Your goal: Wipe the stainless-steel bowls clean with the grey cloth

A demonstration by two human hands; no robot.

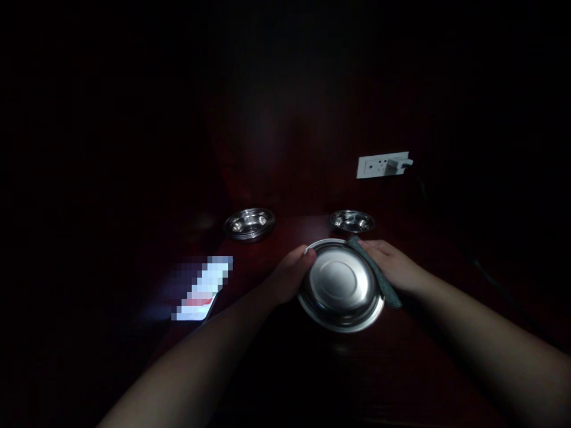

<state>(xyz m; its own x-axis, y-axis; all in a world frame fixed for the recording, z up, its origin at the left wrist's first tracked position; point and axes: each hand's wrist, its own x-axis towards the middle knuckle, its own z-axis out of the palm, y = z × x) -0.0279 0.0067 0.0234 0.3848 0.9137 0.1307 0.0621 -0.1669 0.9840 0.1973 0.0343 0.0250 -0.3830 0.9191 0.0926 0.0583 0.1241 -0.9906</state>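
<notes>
Bowl (339, 282) appears mid-wipe, left hand (292, 274) gripping it, right hand (392, 264) clasping cloth (386, 288) against it; other bowls' (250, 226) progress is unclear.

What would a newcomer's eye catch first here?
The shiny metal bowl stands out just right of centre, its underside towards the camera, held by the left hand and the right hand with a cloth. Next come the bright pixelated patch at left and the white socket at upper right.
</notes>
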